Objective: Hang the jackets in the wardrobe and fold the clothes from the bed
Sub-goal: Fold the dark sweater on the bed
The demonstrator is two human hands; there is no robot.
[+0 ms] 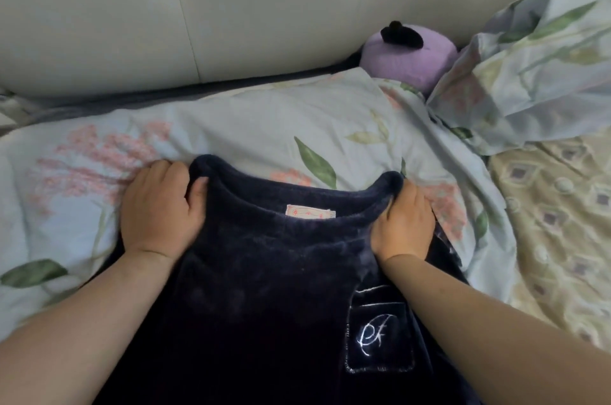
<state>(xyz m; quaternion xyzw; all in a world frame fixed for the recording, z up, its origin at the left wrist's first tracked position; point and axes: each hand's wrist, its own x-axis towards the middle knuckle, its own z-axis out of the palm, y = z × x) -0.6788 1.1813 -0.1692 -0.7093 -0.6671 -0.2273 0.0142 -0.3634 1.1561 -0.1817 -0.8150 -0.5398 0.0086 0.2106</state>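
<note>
Navy top (271, 289): lies front up on the bed (545, 222) with the neck away from the person, I judge spread flat for folding; the lower part and the sleeves are cut off by the frame.
Chest pocket (380, 335): carries a pale stitched sign, the letters not clear.
Left hand (162, 209): fingers curled, gripping one shoulder beside the collar.
Right hand (403, 222): grips the other shoulder, probably to pull the cloth even; its fingertips are hidden in the fabric.
Neck label (310, 211): the print is too small to read.
Floral duvet (248, 126): wrinkled, under the top.
Purple plush (406, 57): half hidden behind the duvet, against the headboard (99, 7).
</note>
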